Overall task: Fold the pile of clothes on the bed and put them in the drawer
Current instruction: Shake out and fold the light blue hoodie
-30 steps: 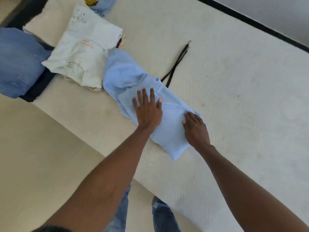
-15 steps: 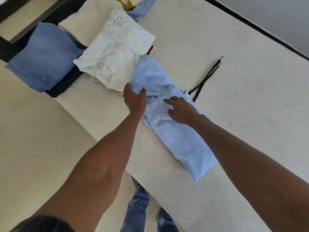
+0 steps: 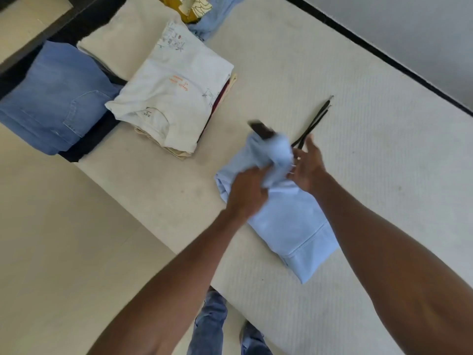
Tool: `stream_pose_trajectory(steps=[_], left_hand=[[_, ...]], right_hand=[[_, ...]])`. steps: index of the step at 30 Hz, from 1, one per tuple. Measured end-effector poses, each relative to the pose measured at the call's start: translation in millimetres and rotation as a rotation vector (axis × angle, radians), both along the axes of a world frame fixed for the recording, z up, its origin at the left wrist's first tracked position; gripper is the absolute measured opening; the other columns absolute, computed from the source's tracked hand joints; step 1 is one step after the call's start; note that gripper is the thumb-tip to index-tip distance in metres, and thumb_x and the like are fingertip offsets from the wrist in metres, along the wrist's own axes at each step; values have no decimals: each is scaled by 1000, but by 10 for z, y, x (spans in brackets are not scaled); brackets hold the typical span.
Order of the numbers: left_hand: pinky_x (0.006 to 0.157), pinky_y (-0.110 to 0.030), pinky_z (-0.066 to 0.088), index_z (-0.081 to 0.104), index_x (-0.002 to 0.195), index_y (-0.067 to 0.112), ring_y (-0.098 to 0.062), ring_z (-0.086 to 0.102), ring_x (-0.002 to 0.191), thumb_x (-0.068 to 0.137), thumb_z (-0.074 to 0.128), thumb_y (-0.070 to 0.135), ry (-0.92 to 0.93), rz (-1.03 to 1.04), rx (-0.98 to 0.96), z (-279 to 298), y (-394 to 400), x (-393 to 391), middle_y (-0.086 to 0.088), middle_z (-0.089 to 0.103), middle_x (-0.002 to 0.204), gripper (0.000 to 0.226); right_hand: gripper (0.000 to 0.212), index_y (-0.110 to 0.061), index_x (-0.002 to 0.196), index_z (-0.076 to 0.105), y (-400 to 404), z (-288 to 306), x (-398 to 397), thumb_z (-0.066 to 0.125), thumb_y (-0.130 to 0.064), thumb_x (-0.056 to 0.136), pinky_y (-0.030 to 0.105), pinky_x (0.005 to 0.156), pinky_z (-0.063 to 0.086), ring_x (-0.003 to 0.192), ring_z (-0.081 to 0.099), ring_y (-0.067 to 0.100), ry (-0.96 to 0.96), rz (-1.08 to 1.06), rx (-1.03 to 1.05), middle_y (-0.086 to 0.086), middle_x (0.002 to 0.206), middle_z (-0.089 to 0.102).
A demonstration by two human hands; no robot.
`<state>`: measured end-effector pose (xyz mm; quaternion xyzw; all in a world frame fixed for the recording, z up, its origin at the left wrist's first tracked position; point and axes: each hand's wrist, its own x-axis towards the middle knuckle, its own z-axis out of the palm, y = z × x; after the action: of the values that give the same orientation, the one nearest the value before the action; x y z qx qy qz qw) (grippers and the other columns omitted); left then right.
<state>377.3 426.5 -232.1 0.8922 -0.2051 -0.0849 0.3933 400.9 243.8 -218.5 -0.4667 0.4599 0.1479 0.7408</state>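
A light blue garment [image 3: 294, 226] lies partly folded on the white bed [image 3: 371, 175], near its front edge. My left hand [image 3: 245, 193] grips the garment's far end, which is bunched and lifted off the bed and is motion-blurred. A dark blurred patch [image 3: 261, 130] shows at the top of the lifted fabric. My right hand [image 3: 307, 167] is beside the bunch with fingers spread, touching its right side. A stack of folded clothes topped by a white printed shirt [image 3: 176, 98] sits to the left.
Folded blue jeans [image 3: 56, 98] overhang the bed's left corner, with a cream folded cloth [image 3: 128, 39] behind them. Unfolded yellow patterned cloth [image 3: 189, 6] and blue cloth [image 3: 215, 19] lie at the far end. A black cord [image 3: 314, 121] lies just beyond my right hand. Beige floor [image 3: 64, 239] is left.
My left hand has pulled the garment's far end up and back towards me. My right hand moved off the middle of the fabric to its right side.
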Motion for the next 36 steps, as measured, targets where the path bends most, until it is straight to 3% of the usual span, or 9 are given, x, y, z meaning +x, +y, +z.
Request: stream_pose_trajectory(steps=[4, 9, 12, 15, 19, 24, 27, 30, 36], left_hand=[[83, -35, 39, 69, 119, 19, -23, 59, 92, 80, 54, 29, -14, -204, 132, -242, 85, -453, 0, 62, 88, 43], [79, -35, 44, 65, 81, 11, -25, 60, 86, 90, 65, 40, 2, 551, -47, 62, 86, -286, -6, 63, 86, 30], [96, -43, 44, 53, 120, 9, -26, 52, 112, 69, 81, 57, 715, 997, -95, -105, 222, 52, -8, 52, 120, 75], [83, -44, 59, 60, 117, 7, -23, 68, 95, 51, 91, 61, 1094, 837, -256, -362, 421, 263, -8, 69, 113, 91], [80, -44, 57, 61, 112, 1, -30, 67, 91, 67, 86, 27, 1099, 795, -230, -238, 371, 261, -19, 67, 108, 58], [82, -35, 39, 58, 106, 8, -30, 57, 102, 81, 66, 24, 228, 842, 55, 172, -46, 239, -9, 59, 109, 31], [75, -30, 43, 64, 93, 10, -19, 58, 82, 86, 58, 62, 552, 581, 148, 392, -343, 467, -1, 62, 88, 53], [81, -33, 51, 66, 94, 10, -24, 66, 87, 86, 60, 54, 735, 440, 283, 376, -427, 684, -5, 70, 96, 45], [92, -40, 51, 73, 101, 4, -33, 65, 102, 90, 58, 33, 703, 937, -211, 252, -63, 574, -14, 71, 105, 35]], right_hand=[[56, -9, 100, 65, -240, 74, -252, 73, -59, 77, 35, 75, 50, 84, 62, 25, 91, 174, -192, 9, 93, 68], [27, -10, 107, 65, -23, 3, -309, 55, -7, 82, 31, 66, 50, 82, 61, 24, 89, 543, -698, 10, 97, 66], [35, -6, 120, 54, -57, -83, -269, 49, -7, 85, 40, 90, 49, 106, 55, 31, 240, 588, -872, 10, 114, 55], [40, -7, 127, 46, -123, -147, -196, 53, -15, 88, 44, 102, 42, 122, 47, 33, 317, 701, -903, 13, 132, 46], [59, -17, 139, 43, -125, -116, -139, 62, -22, 84, 41, 98, 46, 124, 47, 26, 143, 517, -768, 7, 138, 43], [14, -7, 89, 72, 23, 92, -271, 64, -17, 83, 30, 69, 46, 80, 59, 18, -57, 607, -862, 11, 88, 68], [25, -8, 63, 62, 85, 243, -296, 67, -19, 85, 21, 55, 39, 55, 48, 9, -74, 796, -684, 2, 59, 57], [34, -4, 72, 63, 70, 353, -175, 60, -34, 89, 24, 57, 41, 60, 57, 14, -18, 700, -553, 5, 65, 61], [37, -6, 83, 60, 144, 253, 149, 63, -43, 88, 31, 64, 43, 74, 59, 20, 12, 924, -861, 2, 78, 61]])
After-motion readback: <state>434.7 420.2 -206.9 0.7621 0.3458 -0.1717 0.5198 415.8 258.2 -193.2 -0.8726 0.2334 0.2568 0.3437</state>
